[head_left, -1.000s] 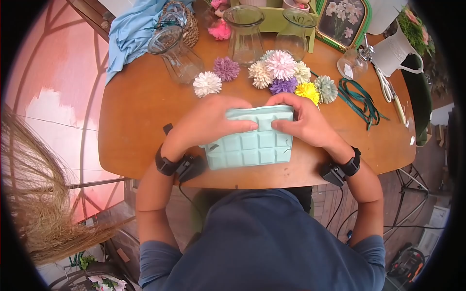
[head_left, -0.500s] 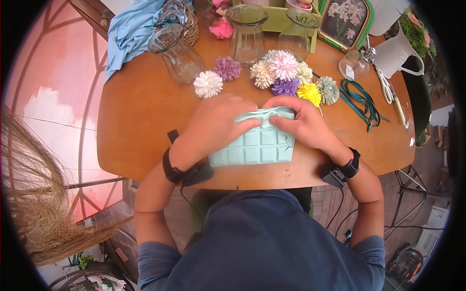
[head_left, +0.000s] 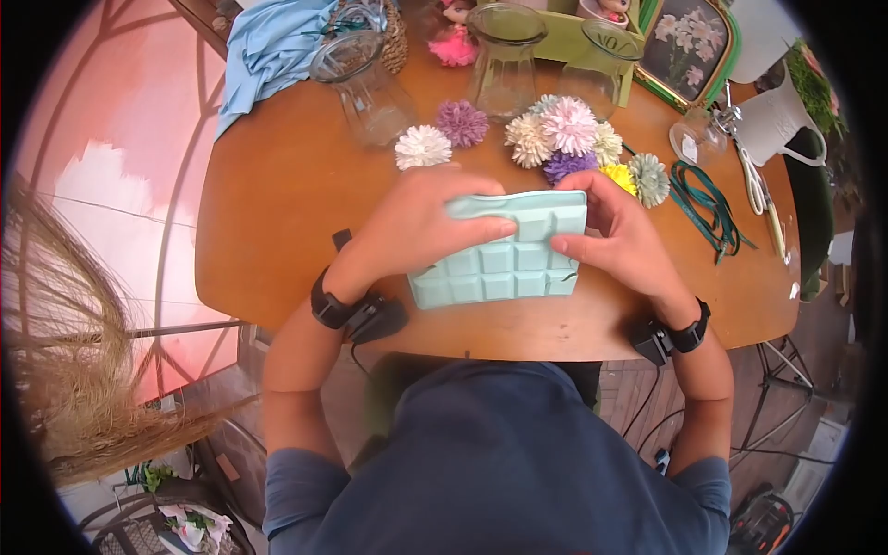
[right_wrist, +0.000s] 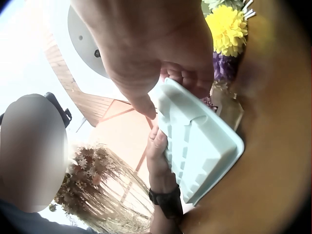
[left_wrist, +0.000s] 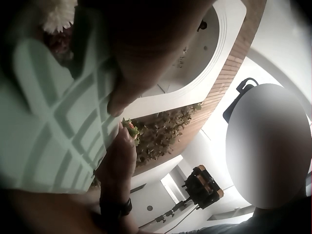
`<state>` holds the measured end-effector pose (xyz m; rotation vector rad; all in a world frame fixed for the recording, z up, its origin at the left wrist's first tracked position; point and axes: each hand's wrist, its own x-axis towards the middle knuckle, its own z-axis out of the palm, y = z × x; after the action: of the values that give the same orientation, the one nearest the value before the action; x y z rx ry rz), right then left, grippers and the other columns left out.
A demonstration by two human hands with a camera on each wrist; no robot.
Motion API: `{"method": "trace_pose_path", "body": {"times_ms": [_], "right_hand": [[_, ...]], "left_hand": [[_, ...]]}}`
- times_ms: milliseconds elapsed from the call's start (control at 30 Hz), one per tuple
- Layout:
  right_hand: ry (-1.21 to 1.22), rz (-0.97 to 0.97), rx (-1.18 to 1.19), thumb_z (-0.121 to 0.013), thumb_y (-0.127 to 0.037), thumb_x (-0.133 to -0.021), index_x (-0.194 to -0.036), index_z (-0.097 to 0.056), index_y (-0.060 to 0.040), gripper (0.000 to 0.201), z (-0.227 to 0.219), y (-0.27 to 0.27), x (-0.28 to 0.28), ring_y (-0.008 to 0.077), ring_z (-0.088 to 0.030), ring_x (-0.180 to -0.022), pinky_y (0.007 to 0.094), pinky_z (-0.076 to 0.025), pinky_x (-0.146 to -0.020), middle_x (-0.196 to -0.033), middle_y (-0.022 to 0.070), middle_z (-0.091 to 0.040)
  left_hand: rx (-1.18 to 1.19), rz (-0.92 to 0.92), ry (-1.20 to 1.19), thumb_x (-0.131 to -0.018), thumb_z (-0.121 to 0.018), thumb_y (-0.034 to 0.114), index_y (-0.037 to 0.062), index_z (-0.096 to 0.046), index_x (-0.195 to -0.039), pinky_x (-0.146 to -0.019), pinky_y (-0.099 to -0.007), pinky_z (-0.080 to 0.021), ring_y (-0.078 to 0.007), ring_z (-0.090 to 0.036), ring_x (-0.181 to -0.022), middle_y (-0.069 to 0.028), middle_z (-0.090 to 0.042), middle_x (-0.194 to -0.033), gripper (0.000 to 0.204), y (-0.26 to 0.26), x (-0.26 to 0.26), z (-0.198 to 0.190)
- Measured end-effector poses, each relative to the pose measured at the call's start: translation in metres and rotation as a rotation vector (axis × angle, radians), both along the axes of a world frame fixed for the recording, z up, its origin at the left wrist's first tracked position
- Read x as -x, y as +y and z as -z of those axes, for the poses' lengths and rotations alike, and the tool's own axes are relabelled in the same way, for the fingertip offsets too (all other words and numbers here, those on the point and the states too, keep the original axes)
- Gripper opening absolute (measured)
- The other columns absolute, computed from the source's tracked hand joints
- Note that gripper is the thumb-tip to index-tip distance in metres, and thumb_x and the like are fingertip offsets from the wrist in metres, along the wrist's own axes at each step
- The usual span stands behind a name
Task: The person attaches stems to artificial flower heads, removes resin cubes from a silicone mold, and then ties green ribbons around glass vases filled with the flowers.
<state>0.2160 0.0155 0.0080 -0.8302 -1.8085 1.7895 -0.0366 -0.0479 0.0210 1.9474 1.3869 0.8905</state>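
Note:
A mint-green ice cube tray (head_left: 504, 259) with square cells stands tilted over the front of the table, cell bottoms toward me. My left hand (head_left: 421, 217) grips its upper left edge, thumb across the cells and fingers behind the rim. At the upper right corner my right hand (head_left: 624, 231) holds it, thumb at the front and fingers behind. Small dark cracks mark the lower right side. The right wrist view shows the tray's rim (right_wrist: 219, 129) from the side. Seen from the left wrist, the cells (left_wrist: 78, 117) look bent.
Behind the tray lie a white flower (head_left: 424, 148), a mauve flower (head_left: 462, 123) and a cluster with a pink flower (head_left: 569, 125). Glass vases (head_left: 504, 69) stand farther back. Dark green ribbon (head_left: 710, 213), scissors (head_left: 754, 180) and a white pitcher (head_left: 777, 120) are at right.
The tray's upper edge buckled between the hands half a second ago and is now straighter. My right hand has shifted outward to the corner. The head view has turned slightly.

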Motion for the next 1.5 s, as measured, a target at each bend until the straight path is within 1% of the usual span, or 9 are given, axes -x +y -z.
{"method": "trace_pose_path", "body": {"times_ms": [167,267,367,467,567,867,967,1267,1500], "right_hand": [[-0.226,0.000,-0.274,-0.081,-0.017,-0.076,-0.121,-0.049,-0.0010,0.058,0.008,0.000,-0.005,0.0228,-0.061,-0.096,0.0355,-0.049,-0.085,-0.105,0.0135,-0.061],[-0.287,0.017,-0.289,-0.080,-0.016,-0.077,-0.120,-0.048,-0.0013,0.056,0.004,-0.003,-0.004,0.0288,-0.061,-0.092,0.0370,-0.048,-0.082,-0.102,0.0173,-0.061],[-0.424,0.029,-0.333,-0.078,-0.016,-0.079,-0.117,-0.048,-0.0026,0.050,-0.011,-0.005,0.003,0.0300,-0.061,-0.087,0.0376,-0.048,-0.078,-0.096,0.0181,-0.061],[-0.352,0.021,-0.424,-0.077,-0.015,-0.081,-0.114,-0.048,-0.0035,0.046,-0.001,-0.006,0.003,0.0297,-0.061,-0.083,0.0382,-0.048,-0.073,-0.090,0.0179,-0.060],[-0.382,-0.006,-0.438,-0.076,-0.014,-0.082,-0.113,-0.047,-0.0038,0.044,0.004,-0.007,0.006,0.0293,-0.062,-0.081,0.0383,-0.048,-0.071,-0.089,0.0180,-0.060],[-0.372,0.000,-0.413,-0.075,-0.022,-0.079,-0.112,-0.047,-0.0029,0.047,-0.008,-0.014,0.011,0.0346,-0.065,-0.083,0.0399,-0.051,-0.073,-0.095,0.0205,-0.063],[-0.362,0.027,-0.363,-0.074,-0.020,-0.081,-0.110,-0.048,-0.0025,0.043,-0.002,-0.015,0.012,0.0347,-0.064,-0.084,0.0401,-0.051,-0.073,-0.095,0.0199,-0.063],[-0.269,0.055,-0.646,-0.072,-0.012,-0.081,-0.105,-0.051,-0.0027,0.033,0.016,-0.023,0.015,0.0369,-0.058,-0.082,0.0418,-0.046,-0.070,-0.088,0.0192,-0.057],[-0.146,0.013,-0.465,-0.075,-0.013,-0.082,-0.105,-0.051,-0.0037,0.035,0.011,-0.026,0.005,0.0208,-0.059,-0.083,0.0331,-0.048,-0.072,-0.089,0.0119,-0.057]], "left_hand": [[0.111,0.022,-0.053,-0.078,-0.080,0.024,0.0003,-0.070,-0.098,-0.075,-0.0296,-0.050,-0.0183,-0.065,-0.082,-0.0106,-0.070,-0.092,0.033,0.001,0.000,-0.004],[0.154,0.080,-0.006,-0.076,-0.081,0.023,0.0014,-0.067,-0.110,-0.080,-0.0315,-0.050,-0.0222,-0.065,-0.087,-0.0117,-0.069,-0.098,0.043,0.001,0.004,-0.007],[0.106,0.104,0.090,-0.073,-0.082,0.023,0.0030,-0.060,-0.122,-0.085,-0.0352,-0.050,-0.0287,-0.065,-0.093,-0.0143,-0.068,-0.105,0.057,-0.006,0.006,-0.009],[0.100,0.105,0.187,-0.072,-0.082,0.023,0.0038,-0.055,-0.127,-0.088,-0.0389,-0.050,-0.0346,-0.064,-0.099,-0.0180,-0.066,-0.110,0.065,-0.004,0.008,-0.003],[0.101,0.092,0.185,-0.071,-0.082,0.022,0.0039,-0.057,-0.123,-0.086,-0.0411,-0.050,-0.0384,-0.063,-0.099,-0.0197,-0.065,-0.108,0.061,-0.005,0.006,-0.005],[-0.120,0.097,0.368,-0.075,-0.078,0.020,0.0068,-0.061,-0.108,-0.077,-0.0418,-0.051,-0.0346,-0.064,-0.091,-0.0139,-0.066,-0.097,0.039,-0.014,-0.002,-0.004],[-0.177,0.099,0.360,-0.076,-0.078,0.020,0.0059,-0.061,-0.107,-0.078,-0.0418,-0.051,-0.0346,-0.063,-0.091,-0.0137,-0.066,-0.097,0.038,-0.016,-0.003,-0.004],[-0.247,0.046,0.384,-0.074,-0.079,0.019,0.0043,-0.060,-0.111,-0.081,-0.0418,-0.049,-0.0347,-0.060,-0.093,-0.0134,-0.063,-0.099,0.045,-0.034,-0.009,-0.008],[-0.016,-0.109,0.175,-0.069,-0.085,0.020,0.0050,-0.053,-0.129,-0.095,-0.0376,-0.048,-0.0337,-0.059,-0.112,-0.0159,-0.060,-0.123,0.070,-0.055,0.004,-0.011]]}}
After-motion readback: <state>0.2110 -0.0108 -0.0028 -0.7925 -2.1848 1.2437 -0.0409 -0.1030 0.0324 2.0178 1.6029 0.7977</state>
